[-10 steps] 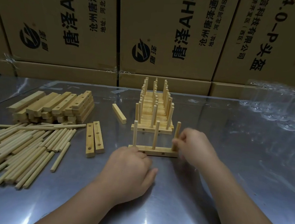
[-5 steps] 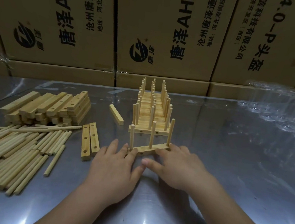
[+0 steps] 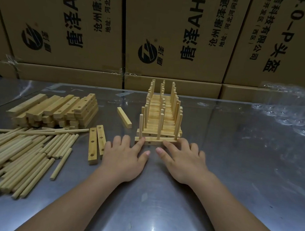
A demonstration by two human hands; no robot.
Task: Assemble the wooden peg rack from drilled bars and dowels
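The peg rack [image 3: 155, 139] stands at the centre of the frame on the metal table [image 3: 235, 167]: 1 drilled bar lying crosswise with 3 dowels upright in it, 1 near each end and 1 in the middle. A small hole shows in the bar's front face. It sits just in front of a row of finished racks [image 3: 161, 114] that runs away toward the top of the frame; whether it touches the nearest of them cannot be told.

The left hand [image 3: 124, 157] lies flat on the table, fingers straight and spread, its index finger touching the bar's left end. The right hand [image 3: 182, 161] lies the same way, fingers straight and spread, fingertips against the bar's right end. Neither grips anything.

Just left of the left hand, 2 loose bars [image 3: 95, 145] lie side by side; 3 holes show in the left one. A single bar [image 3: 124, 117] lies alone above them, left of the row. At the left of the frame is a stack of drilled bars [image 3: 57, 109], and below it a loose pile of dowels [image 3: 21, 152] spreads to the left edge.

Behind the table stand large cardboard boxes [image 3: 172, 35] with printed writing, all closed, so their contents cannot be seen. Crumpled clear plastic [image 3: 290, 111] lies at the right.
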